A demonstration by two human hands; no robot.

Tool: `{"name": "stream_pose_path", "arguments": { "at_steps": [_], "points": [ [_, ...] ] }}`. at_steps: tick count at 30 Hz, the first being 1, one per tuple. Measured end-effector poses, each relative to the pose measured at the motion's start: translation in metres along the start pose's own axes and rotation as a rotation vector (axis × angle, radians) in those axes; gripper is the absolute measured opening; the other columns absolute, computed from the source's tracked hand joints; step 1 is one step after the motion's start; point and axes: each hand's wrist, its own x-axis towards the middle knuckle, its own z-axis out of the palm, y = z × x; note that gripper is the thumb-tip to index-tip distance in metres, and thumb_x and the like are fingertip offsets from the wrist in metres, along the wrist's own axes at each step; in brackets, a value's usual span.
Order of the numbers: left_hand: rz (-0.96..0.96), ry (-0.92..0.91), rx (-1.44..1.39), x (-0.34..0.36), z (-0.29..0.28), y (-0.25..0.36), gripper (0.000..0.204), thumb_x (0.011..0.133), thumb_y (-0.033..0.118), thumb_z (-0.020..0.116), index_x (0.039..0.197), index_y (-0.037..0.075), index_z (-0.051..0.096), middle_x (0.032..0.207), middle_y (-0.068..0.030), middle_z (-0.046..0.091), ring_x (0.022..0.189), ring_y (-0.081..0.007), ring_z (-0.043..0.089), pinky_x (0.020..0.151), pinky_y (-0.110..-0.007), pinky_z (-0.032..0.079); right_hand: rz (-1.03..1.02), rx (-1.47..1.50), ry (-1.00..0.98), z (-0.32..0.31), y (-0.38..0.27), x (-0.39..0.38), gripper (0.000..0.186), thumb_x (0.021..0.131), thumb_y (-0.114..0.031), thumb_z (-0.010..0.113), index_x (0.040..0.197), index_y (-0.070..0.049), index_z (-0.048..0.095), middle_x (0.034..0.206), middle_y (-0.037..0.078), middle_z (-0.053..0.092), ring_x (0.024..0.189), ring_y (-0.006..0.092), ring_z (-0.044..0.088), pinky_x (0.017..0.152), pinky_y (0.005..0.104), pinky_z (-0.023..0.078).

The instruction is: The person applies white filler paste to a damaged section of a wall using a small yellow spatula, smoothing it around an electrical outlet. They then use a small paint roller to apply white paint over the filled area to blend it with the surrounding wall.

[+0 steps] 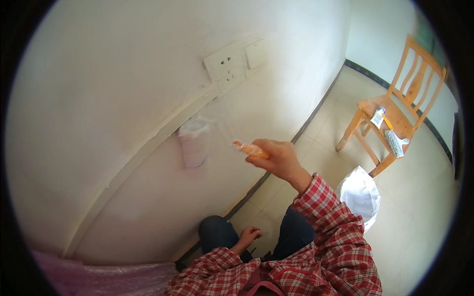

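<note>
My right hand [279, 160] is closed around the orange handle of a paint roller [193, 145], held out in front of the wall. The roller's pale, pinkish sleeve is smeared by motion and lies against or very near the wall [133, 207], below a raised cable-trunking strip [148, 145]. Its thin frame is also blurred. Low down, beside my bent knee [217, 232], my left hand [249, 237] rests with loosely curled fingers, and nothing shows in it.
A wall socket [224, 63] and a blank plate [255, 53] sit above the strip. On the right, a wooden chair [368, 106] carries a tube [377, 117] and another roller [395, 143]. A white-lined bin [359, 190] stands nearby. Purplish plastic sheeting [108, 278] lies lower left.
</note>
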Motion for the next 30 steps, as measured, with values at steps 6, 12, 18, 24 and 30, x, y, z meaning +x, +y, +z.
{"name": "stream_pose_path", "arguments": {
  "at_steps": [6, 12, 18, 24, 30],
  "points": [
    [-0.011, 0.002, -0.014, -0.002, 0.0, 0.005, 0.023, 0.09, 0.017, 0.055, 0.108, 0.003, 0.058, 0.094, -0.0108, 0.066, 0.083, -0.0174, 0.064, 0.072, -0.028, 0.05, 0.165, 0.072, -0.015, 0.002, 0.0, -0.011, 0.028, 0.075, -0.021, 0.074, 0.095, -0.004, 0.064, 0.068, 0.008, 0.062, 0.055, 0.0171, 0.059, 0.051, 0.027, 0.044],
    [-0.001, -0.004, -0.006, 0.0, 0.003, -0.002, 0.026, 0.091, 0.017, 0.054, 0.111, 0.0, 0.058, 0.095, -0.0116, 0.066, 0.084, -0.0183, 0.063, 0.073, -0.03, 0.05, 0.324, 0.102, 0.031, -0.002, 0.002, -0.013, 0.03, 0.075, -0.031, 0.072, 0.092, -0.007, 0.064, 0.063, 0.008, 0.062, 0.051, 0.0203, 0.059, 0.05, 0.0293, 0.045],
    [-0.038, 0.005, -0.007, -0.005, 0.002, 0.01, 0.028, 0.092, 0.017, 0.054, 0.113, 0.0, 0.057, 0.095, -0.0126, 0.065, 0.085, -0.0194, 0.064, 0.074, -0.031, 0.05, 0.44, 0.184, 0.004, -0.004, -0.001, -0.013, 0.027, 0.077, -0.031, 0.071, 0.091, -0.008, 0.064, 0.059, 0.006, 0.059, 0.049, 0.0168, 0.056, 0.049, 0.0279, 0.043],
    [-0.035, -0.005, -0.007, -0.004, 0.0, 0.008, 0.028, 0.092, 0.018, 0.053, 0.112, 0.0, 0.057, 0.095, -0.0127, 0.066, 0.085, -0.0195, 0.064, 0.074, -0.031, 0.051, 0.513, 0.26, 0.034, 0.001, 0.006, -0.02, 0.028, 0.078, -0.03, 0.07, 0.09, -0.006, 0.065, 0.057, 0.005, 0.055, 0.048, 0.0118, 0.051, 0.048, 0.0259, 0.041],
    [-0.032, -0.014, -0.018, 0.0, 0.001, 0.005, 0.027, 0.092, 0.017, 0.053, 0.112, -0.001, 0.057, 0.093, -0.0118, 0.066, 0.084, -0.0189, 0.064, 0.073, -0.03, 0.05, 0.533, 0.335, 0.05, -0.004, 0.002, -0.025, 0.027, 0.079, -0.027, 0.07, 0.093, -0.004, 0.064, 0.059, 0.004, 0.056, 0.051, 0.0099, 0.051, 0.049, 0.0253, 0.04]
  ]
}}
